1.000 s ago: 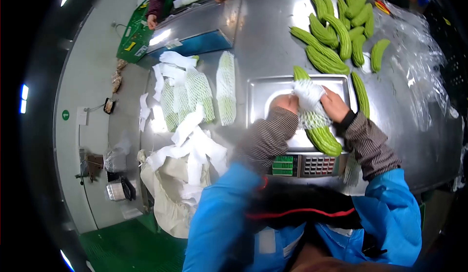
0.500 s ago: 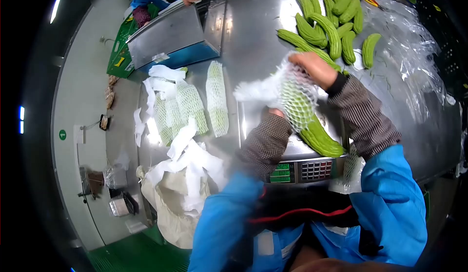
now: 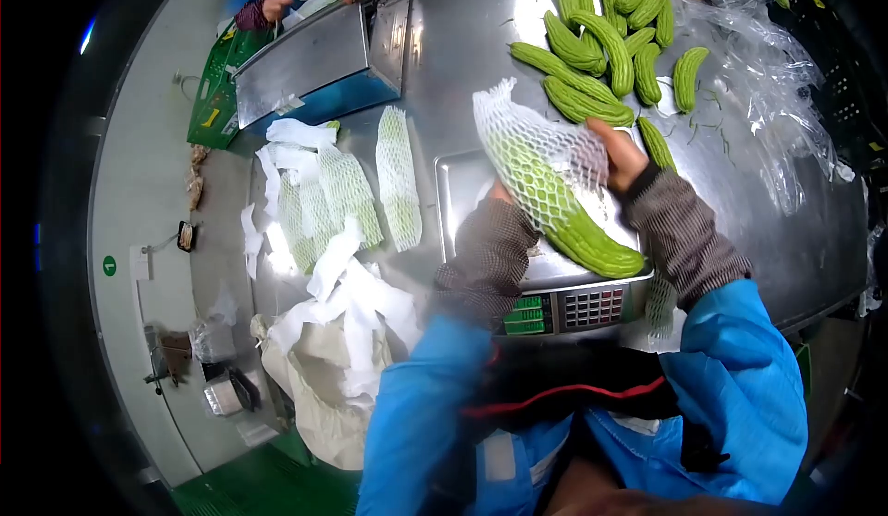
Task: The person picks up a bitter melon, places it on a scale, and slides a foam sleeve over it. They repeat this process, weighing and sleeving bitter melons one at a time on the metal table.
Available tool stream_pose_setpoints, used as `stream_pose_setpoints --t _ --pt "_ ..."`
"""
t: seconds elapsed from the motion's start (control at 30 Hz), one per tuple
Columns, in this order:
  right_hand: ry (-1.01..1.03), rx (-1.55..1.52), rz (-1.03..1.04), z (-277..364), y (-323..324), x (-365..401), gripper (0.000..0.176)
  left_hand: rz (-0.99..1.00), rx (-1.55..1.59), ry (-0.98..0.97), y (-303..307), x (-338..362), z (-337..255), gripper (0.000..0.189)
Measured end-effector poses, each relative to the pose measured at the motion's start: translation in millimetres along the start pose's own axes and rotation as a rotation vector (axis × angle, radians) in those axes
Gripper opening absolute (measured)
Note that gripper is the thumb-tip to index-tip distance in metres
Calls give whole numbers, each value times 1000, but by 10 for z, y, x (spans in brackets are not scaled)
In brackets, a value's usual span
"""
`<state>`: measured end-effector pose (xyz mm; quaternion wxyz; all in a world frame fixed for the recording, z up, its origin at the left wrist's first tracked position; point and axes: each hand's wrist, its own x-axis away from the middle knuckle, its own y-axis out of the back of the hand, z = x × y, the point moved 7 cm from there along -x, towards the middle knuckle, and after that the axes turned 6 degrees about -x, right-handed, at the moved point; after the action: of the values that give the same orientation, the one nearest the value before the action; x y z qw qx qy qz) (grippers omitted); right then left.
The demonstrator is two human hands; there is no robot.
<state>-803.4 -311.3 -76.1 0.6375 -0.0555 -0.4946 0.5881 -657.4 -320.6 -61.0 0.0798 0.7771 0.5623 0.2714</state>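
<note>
A green bitter melon [image 3: 594, 246] lies slanted over the scale, its upper part inside a white foam net sleeve [image 3: 532, 160] and its lower end bare. My left hand [image 3: 500, 192] is closed around it from the left, with most fingers hidden behind the melon. At the upper right, my right hand [image 3: 618, 153] grips the loose, stretched side of the net. Under both hands is the digital scale [image 3: 592, 308] with a steel tray. More bare bitter melons [image 3: 615, 54] are heaped just beyond my right hand.
Netted melons [image 3: 347, 197] lie left of the scale, beside another netted melon [image 3: 399, 183]. White foam strips hang over a cloth sack [image 3: 319, 396]. A steel box [image 3: 305, 63] stands at the back left near a co-worker's hands. Clear plastic film [image 3: 763, 81] covers the right side.
My right hand has shifted from the sleeve's top to its right side. The white strip at the upper left no longer shows there, and the net now spreads out wider. The view moved slightly.
</note>
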Motion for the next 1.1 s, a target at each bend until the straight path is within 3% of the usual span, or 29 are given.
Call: stream_pose_setpoints --t 0.03,0.07,0.1,0.13,0.2,0.3,0.43,0.53,0.6,0.67,0.7,0.8,0.93,1.03,1.1 --pt "-84 402 227 -45 17 290 36 -1 -37 7 4 39 21 55" --pt "43 638 154 -106 -14 475 36 2 -70 17 3 72 37 55" --pt "417 1076 300 -100 -119 738 44 4 -106 21 1 100 52 56" --pt "318 1483 206 -116 -322 1124 60 10 -136 31 1 136 68 57" --pt "555 1757 224 -228 -313 1444 70 19 -191 52 14 225 87 58" --pt "468 1548 235 -296 -223 1580 73 76 -183 136 124 407 82 60" --pt "254 870 309 -421 32 1600 68 97 165 378 523 810 21 63" --pt "220 697 347 -598 3 1624 65 -236 485 189 780 728 34 69" --pt "390 801 396 -648 -265 1718 67 -97 763 184 640 662 110 68" --pt "420 975 342 -704 -429 1780 67 108 975 216 429 659 -9 68" --pt "504 1091 302 -722 -438 1798 69 97 1082 173 458 722 -66 65" --pt "358 1279 287 -655 -499 2082 72 78 1178 305 533 792 47 63" --pt "476 1149 298 -810 -304 2163 63 33 1126 286 591 888 134 69" --pt "654 1240 234 -819 -381 2172 58 117 1125 298 295 1097 120 71" --pt "555 1217 150 -817 -345 2058 57 165 1052 302 19 1222 181 70"
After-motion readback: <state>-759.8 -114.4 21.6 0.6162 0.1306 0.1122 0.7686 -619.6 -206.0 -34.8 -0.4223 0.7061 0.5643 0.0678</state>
